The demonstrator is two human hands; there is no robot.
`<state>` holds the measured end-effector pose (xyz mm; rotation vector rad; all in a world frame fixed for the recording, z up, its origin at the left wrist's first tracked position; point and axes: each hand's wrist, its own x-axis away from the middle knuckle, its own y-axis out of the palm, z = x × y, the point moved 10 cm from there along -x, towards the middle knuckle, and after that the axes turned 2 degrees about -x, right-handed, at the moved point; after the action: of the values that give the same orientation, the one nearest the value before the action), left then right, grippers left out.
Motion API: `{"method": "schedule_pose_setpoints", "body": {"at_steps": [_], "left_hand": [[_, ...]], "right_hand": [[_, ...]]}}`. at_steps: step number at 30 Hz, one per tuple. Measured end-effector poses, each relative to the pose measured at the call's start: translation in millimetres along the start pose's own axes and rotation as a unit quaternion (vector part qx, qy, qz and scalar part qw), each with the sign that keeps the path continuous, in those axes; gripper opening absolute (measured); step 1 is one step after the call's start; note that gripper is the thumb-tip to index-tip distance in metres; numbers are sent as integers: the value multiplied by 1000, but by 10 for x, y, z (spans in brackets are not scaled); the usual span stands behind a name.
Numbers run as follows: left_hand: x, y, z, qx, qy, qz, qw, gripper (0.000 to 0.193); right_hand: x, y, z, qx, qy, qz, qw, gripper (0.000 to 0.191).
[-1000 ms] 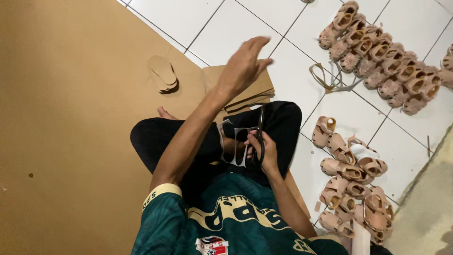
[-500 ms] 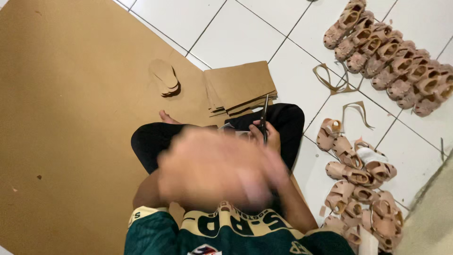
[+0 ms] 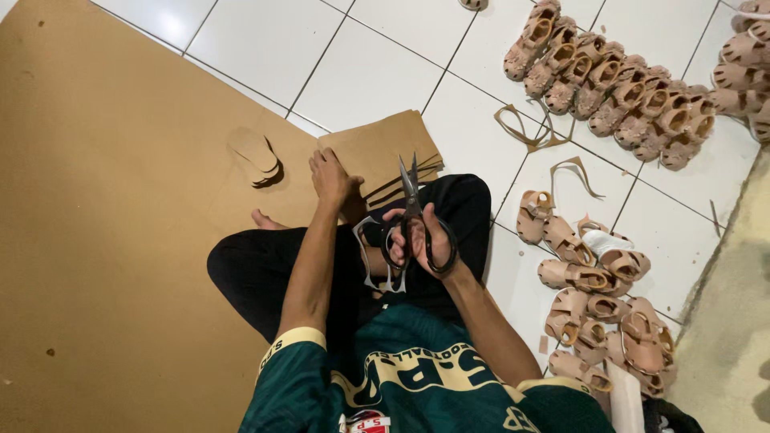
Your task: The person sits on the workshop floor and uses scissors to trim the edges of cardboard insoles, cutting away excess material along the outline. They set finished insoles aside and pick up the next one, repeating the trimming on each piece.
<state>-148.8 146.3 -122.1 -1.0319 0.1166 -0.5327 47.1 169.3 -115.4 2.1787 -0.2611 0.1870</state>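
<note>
White glossy floor tiles [image 3: 377, 72] with dark grout across the upper frame; rough beige concrete strip [image 3: 734, 321] at lower right.

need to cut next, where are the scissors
In the head view the scissors are in the right hand over the lap, blades pointing at the cardboard stack.

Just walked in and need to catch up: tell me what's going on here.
A person sits cross-legged on a tiled floor. The right hand holds scissors, blades pointing up and nearly closed. The left hand rests on a stack of cardboard pieces. Cut sole shapes lie on a big cardboard sheet, and tan sandals lie in rows and piles at the right.
</note>
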Motion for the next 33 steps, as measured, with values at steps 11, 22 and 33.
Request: {"method": "schedule_pose_setpoints", "body": {"at_steps": [11,22,33], "left_hand": [[356,-315,-151,528,84,-7,845,31],[517,-848,-431,597,23,-40,801,40],[839,-1194,-331,562,101,-9,821,29]], "right_hand": [[230,-360,156,282,-37,153,946,41],[-101,-143,250,548,-29,89,831,54],[-203,521,-161,576,-129,-1,807,56]]}}
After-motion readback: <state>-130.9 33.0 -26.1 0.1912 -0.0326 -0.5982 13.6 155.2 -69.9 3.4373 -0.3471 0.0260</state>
